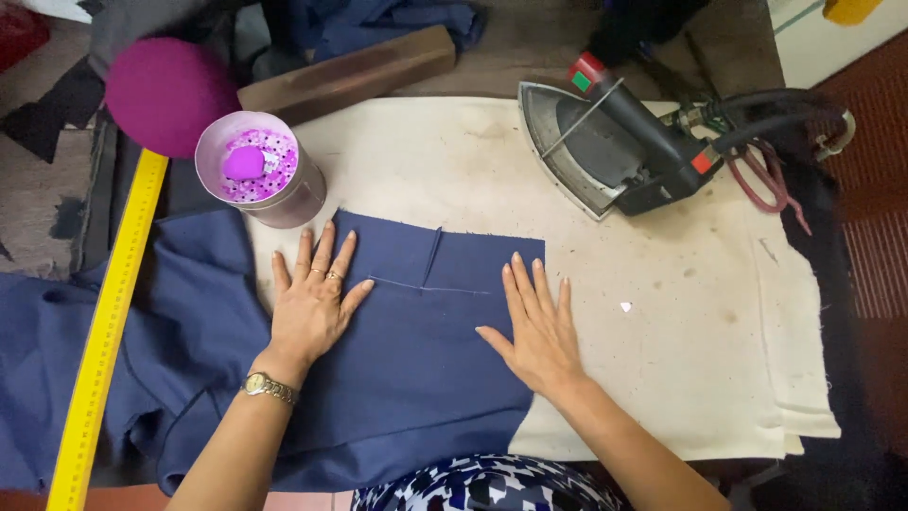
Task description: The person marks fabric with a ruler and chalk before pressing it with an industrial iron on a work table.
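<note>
- Head view, hands first: the left hand (312,301) lies flat, palm down, fingers fanned wide across the navy fabric (416,360). It grips nothing and simply presses on the cloth. A ring shows on one finger, and a metal wristwatch (269,386) sits on the wrist.
- The right hand (539,326) is flat too, fingers together and pointing away, thumb out to the side. It is open, holding nothing, and rests on the fabric's right edge where the cloth meets the cream pad.
- Between the two hands runs a pale stitched line with a short slit crossing it.
- Materials now: the navy fabric is matte and smooth where it is pressed, with a straight top edge, and rumpled in folds off to the left.
- A yellow measuring stick (104,322) slants across those folds, long and rigid.
- Just beyond the left fingertips stands a round metal tin (263,168) with a purple lump and speckled bits inside. A magenta ball shape (168,95) sits beside it.
- A heavy grey iron (605,147) with a black handle and dark hoses rests top right, well apart from the hands.
- The surface: a cream ironing pad (700,331), stained and scuffed, covers the tabletop. A brown wooden block (350,74) lies at the far edge.
</note>
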